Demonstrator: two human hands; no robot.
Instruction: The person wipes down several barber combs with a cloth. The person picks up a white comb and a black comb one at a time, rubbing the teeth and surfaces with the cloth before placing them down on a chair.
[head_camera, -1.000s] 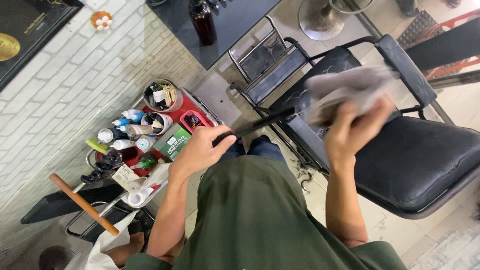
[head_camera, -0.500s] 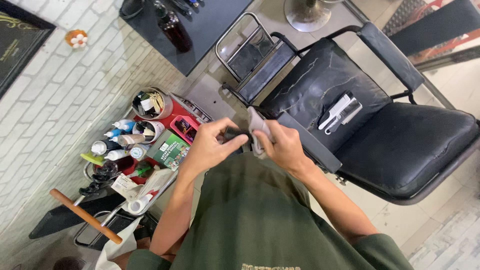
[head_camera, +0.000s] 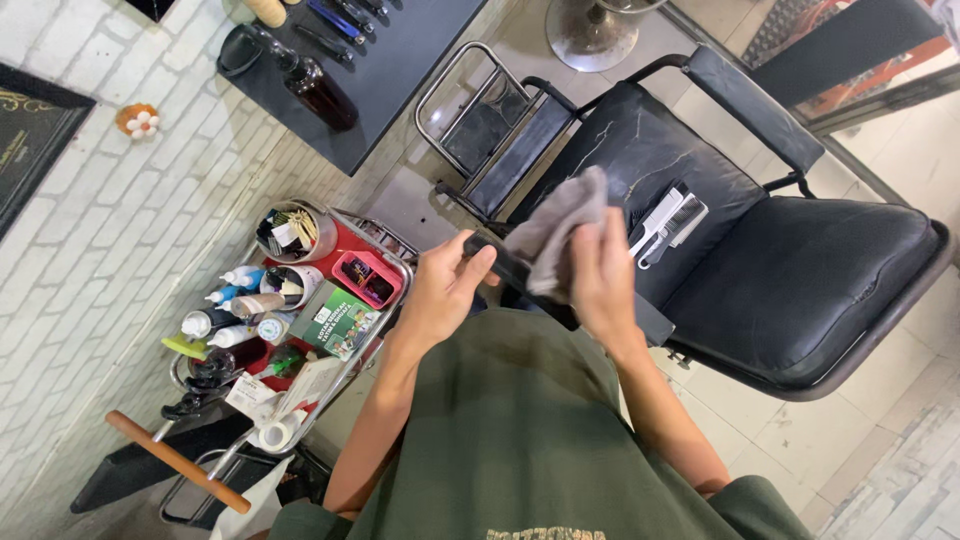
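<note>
My left hand (head_camera: 445, 290) grips one end of a long black comb-like tool (head_camera: 500, 265) held out in front of my chest. My right hand (head_camera: 600, 275) holds a grey cloth (head_camera: 560, 225) wrapped around the tool's middle, and the far part of the tool is hidden under the cloth. Both hands hover above the near armrest of a black barber chair (head_camera: 800, 270). Two pale combs (head_camera: 668, 218) lie on the chair's seat, just right of my right hand.
A red trolley tray (head_camera: 345, 262) at the left holds bottles, cups and a green box. A dark shelf (head_camera: 400, 50) on the white brick wall carries a brown bottle and tools. A metal footrest (head_camera: 470, 100) stands beyond the chair.
My right hand brought the grey cloth from the chair back down to the black tool, which my left hand kept holding. The cloth has slid along the tool, and the view shifted.
</note>
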